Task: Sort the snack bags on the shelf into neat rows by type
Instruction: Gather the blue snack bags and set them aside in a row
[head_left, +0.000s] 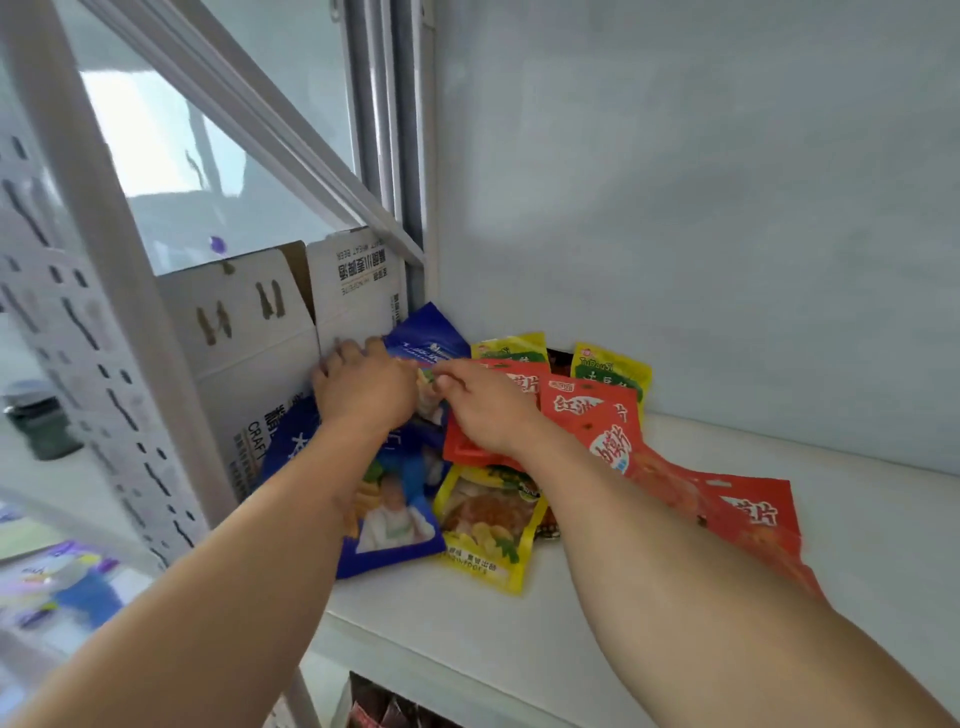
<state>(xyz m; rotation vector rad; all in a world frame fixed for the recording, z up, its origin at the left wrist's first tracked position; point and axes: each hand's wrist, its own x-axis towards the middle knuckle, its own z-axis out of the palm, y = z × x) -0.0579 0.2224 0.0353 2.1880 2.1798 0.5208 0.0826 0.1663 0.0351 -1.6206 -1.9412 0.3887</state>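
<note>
Snack bags (488, 514) — blue, yellow, red — heaped overlapping on the shelf (857, 525); left hand (363, 387) and right hand (488, 408) at twelve o'clock, grips unclear.

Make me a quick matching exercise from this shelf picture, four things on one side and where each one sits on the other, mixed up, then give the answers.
Things:
1. cardboard box
2. blue bag with a photo
3. front yellow bag
4. long red bag

Places:
A. farthest right in the pile, running toward the shelf's front
B. standing at the left end, beside the window
C. near the front, between the blue and red bags
D. lying under the left forearm

Pairs: 1-B, 2-D, 3-C, 4-A
</note>
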